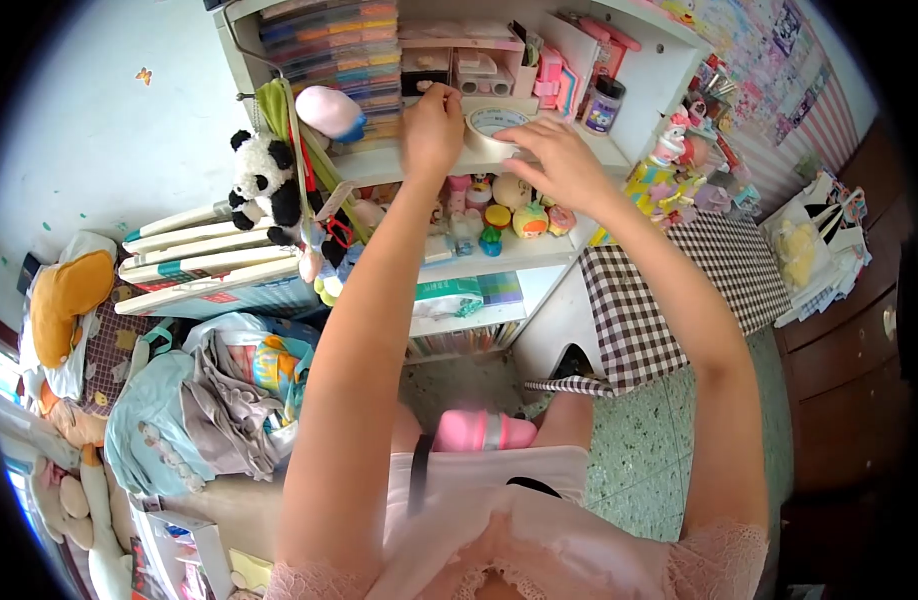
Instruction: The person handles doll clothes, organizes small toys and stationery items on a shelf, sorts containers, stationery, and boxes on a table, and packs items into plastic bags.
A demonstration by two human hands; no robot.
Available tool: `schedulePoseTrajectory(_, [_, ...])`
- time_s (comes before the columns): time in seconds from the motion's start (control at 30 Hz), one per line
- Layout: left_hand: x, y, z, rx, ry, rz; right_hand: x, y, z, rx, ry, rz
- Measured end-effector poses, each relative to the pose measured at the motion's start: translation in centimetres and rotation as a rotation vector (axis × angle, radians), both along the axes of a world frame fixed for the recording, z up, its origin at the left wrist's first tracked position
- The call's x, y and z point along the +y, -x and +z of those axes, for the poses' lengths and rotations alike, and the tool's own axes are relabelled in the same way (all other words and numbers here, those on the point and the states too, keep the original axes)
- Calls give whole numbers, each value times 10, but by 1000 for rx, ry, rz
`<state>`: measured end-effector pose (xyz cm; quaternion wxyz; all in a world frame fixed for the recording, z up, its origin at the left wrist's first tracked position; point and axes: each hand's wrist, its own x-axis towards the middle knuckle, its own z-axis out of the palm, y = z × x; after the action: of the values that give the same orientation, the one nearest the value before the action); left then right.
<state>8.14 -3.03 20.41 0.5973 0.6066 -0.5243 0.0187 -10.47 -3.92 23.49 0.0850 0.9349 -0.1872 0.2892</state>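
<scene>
My left hand [434,132] reaches up to the shelf, its fingers pinched together in front of a small dark compartment. What they hold, if anything, is too small to make out. To its right, a wide roll of white tape [491,147] lies flat on the shelf board [384,162]. Over the roll's right side hovers my right hand [559,160], fingers stretched and apart, fingertips at the rim; whether they touch it I cannot tell. A pink organizer [524,62] stands behind the roll. Across my lap lies a pink cylinder with a grey band [484,430].
Stacked clear boxes [329,60] rise left of my hands. A panda plush [264,180] hangs at the shelf's left side. Small figurines [529,220] line the lower shelf. A purple-labelled jar [603,105] stands right. A checkered cloth [669,300] covers a surface at right.
</scene>
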Motion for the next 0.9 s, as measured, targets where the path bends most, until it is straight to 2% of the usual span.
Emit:
schedulePoseTrajectory(0.03, [-1, -1, -1, 9, -9, -60, -3, 7, -5, -38, -129, 46])
schedulePoseTrajectory(0.07, [-2, -1, -2, 9, -11, -63, -8, 13, -7, -38, -130, 43])
schedulePoseTrajectory(0.13, [0, -3, -1, -6, -65, -232, -18, 18, -4, -86, -339, 141])
schedulePoseTrajectory(0.33, [-3, -9, -1, 107, -91, -444, -27, 23, -6, -88, -396, 149])
schedulePoseTrajectory(0.5, [-5, -12, -2, 115, -150, -477, -21, 21, -5, -104, -413, 155])
schedulePoseTrajectory(0.57, [-6, -12, -2, 114, -148, -483, -21, 18, -8, -115, -308, 143])
schedulePoseTrajectory(0.7, [-5, -12, 0, 160, -142, -462, -8, 13, 18, -26, -199, 96])
schedulePoseTrajectory(0.77, [-6, -12, -2, 226, -115, -487, -8, 7, 32, -301, -6, 214])
schedulePoseTrajectory(0.9, [2, -8, 3, 184, -109, -458, -28, -18, 69, -357, 59, 182])
